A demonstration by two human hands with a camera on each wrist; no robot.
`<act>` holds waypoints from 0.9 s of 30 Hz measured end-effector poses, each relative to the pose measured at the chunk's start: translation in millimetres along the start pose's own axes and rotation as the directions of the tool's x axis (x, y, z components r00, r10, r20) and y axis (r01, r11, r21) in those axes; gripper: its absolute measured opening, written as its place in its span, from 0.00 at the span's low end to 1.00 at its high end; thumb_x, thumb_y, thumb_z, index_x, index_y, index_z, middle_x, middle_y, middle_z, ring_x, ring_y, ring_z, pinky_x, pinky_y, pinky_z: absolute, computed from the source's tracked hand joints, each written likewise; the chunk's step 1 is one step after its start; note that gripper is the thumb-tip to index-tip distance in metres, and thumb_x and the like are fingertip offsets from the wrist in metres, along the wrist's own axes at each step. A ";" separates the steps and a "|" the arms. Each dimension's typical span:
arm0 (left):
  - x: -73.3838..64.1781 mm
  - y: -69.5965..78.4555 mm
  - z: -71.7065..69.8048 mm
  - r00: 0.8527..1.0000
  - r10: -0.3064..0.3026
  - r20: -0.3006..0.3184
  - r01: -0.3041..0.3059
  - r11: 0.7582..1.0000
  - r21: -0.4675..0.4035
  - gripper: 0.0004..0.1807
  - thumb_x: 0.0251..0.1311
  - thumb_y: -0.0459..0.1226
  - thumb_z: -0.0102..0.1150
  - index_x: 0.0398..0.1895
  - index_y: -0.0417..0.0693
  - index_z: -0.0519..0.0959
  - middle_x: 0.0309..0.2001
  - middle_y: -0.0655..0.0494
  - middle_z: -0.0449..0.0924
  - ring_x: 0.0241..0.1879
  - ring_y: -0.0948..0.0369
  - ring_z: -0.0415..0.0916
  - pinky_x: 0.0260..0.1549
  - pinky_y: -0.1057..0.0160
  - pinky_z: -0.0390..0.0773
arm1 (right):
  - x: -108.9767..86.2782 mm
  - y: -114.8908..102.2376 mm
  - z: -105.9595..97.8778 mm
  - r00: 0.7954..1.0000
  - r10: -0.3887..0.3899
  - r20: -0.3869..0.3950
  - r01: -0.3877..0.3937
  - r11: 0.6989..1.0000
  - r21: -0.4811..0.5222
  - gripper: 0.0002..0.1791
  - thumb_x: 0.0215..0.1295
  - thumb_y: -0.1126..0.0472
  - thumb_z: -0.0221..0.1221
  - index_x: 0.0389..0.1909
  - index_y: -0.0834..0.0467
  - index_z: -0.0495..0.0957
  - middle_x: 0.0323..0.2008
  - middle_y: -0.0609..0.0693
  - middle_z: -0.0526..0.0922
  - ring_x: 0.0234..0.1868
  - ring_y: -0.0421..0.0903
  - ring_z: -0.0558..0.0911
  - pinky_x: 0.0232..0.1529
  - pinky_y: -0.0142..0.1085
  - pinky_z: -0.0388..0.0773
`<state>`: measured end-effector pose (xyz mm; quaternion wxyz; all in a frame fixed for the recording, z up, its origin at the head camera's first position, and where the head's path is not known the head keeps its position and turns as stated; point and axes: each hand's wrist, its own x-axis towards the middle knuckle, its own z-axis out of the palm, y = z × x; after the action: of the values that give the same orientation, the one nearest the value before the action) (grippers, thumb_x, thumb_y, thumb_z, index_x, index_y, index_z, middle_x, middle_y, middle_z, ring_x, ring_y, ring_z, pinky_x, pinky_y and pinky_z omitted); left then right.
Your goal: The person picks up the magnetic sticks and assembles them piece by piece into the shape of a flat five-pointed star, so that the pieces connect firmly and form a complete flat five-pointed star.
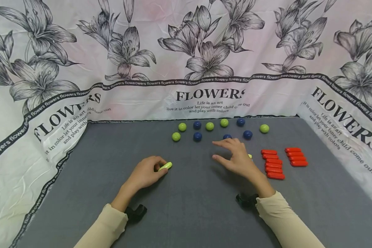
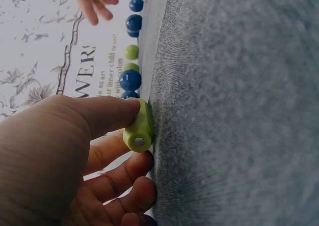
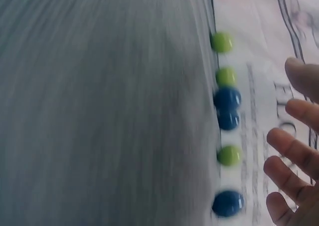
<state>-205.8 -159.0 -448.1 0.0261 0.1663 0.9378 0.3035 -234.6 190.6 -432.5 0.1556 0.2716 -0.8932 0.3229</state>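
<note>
My left hand [image 1: 147, 172] pinches a short yellow-green stick [image 1: 166, 166] low over the grey table, left of centre. In the left wrist view the stick [image 2: 139, 128] has a pale round spot on its near end, with the thumb on it and the fingers behind. My right hand [image 1: 237, 158] hovers with spread fingers and nothing in them, just in front of a blue ball [image 1: 227, 136]. A second yellowish piece [image 1: 250, 156] peeks out beside that hand, mostly hidden by it.
Green balls [image 1: 209, 126] and blue balls [image 1: 197, 136] lie scattered along the table's back edge. To the right, red sticks lie in two columns, a longer one [image 1: 274, 161] and a shorter one [image 1: 297, 158]. Flower-printed cloth [image 1: 136, 100] walls the back and sides.
</note>
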 end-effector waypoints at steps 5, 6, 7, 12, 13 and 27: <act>3.1 -1.2 -0.6 1.000 0.002 0.007 -0.002 1.000 0.000 0.12 0.66 0.43 0.67 0.50 0.54 0.85 0.31 0.60 0.77 0.27 0.63 0.68 0.29 0.62 0.69 | 21.3 -10.6 22.1 0.999 0.032 0.014 -0.032 0.998 0.057 0.27 0.60 0.55 0.72 0.61 0.55 0.82 0.51 0.60 0.83 0.44 0.59 0.77 0.46 0.48 0.67; 3.6 -1.2 -0.9 1.000 0.002 0.011 -0.002 1.000 -0.001 0.12 0.66 0.43 0.67 0.50 0.54 0.85 0.31 0.60 0.76 0.27 0.63 0.68 0.29 0.62 0.69 | 25.3 -11.3 26.0 0.998 0.055 0.013 -0.056 0.996 0.070 0.27 0.61 0.55 0.72 0.61 0.56 0.81 0.52 0.60 0.83 0.44 0.59 0.77 0.46 0.47 0.68; 4.1 -1.1 -1.3 1.000 0.001 0.016 -0.001 1.000 -0.002 0.12 0.66 0.43 0.67 0.50 0.54 0.85 0.30 0.60 0.76 0.26 0.63 0.68 0.28 0.63 0.68 | 28.8 -11.7 29.6 0.997 0.081 0.010 -0.081 0.993 0.084 0.27 0.62 0.55 0.71 0.62 0.56 0.81 0.52 0.61 0.82 0.44 0.59 0.77 0.45 0.47 0.70; 6.2 -1.6 -1.8 0.999 0.003 0.043 -0.003 1.000 -0.006 0.12 0.66 0.44 0.66 0.50 0.54 0.85 0.27 0.61 0.74 0.23 0.63 0.67 0.25 0.64 0.67 | 43.4 -7.4 44.7 0.978 0.207 -0.014 -0.203 0.969 0.140 0.29 0.64 0.57 0.70 0.65 0.58 0.77 0.56 0.64 0.78 0.37 0.53 0.78 0.38 0.43 0.75; 6.7 -1.6 -1.8 0.999 0.003 0.046 -0.003 1.000 -0.006 0.12 0.66 0.44 0.66 0.51 0.54 0.85 0.26 0.61 0.74 0.22 0.64 0.66 0.25 0.65 0.66 | 45.9 -5.9 47.1 0.975 0.224 -0.012 -0.220 0.965 0.142 0.30 0.64 0.57 0.69 0.66 0.58 0.76 0.57 0.64 0.78 0.35 0.53 0.79 0.37 0.43 0.76; 15.7 7.3 -4.5 0.996 -0.005 0.084 0.005 1.000 0.003 0.11 0.66 0.43 0.66 0.47 0.52 0.83 0.23 0.60 0.74 0.19 0.63 0.68 0.22 0.64 0.68 | 77.9 1.9 70.6 0.939 0.312 0.148 -0.322 0.946 0.047 0.27 0.67 0.58 0.66 0.66 0.57 0.76 0.61 0.61 0.80 0.61 0.60 0.78 0.63 0.56 0.72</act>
<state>-219.1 -150.8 -439.3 0.0659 0.1766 0.9368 0.2949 -305.6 115.2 -450.5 0.0295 0.1514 -0.9219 0.3554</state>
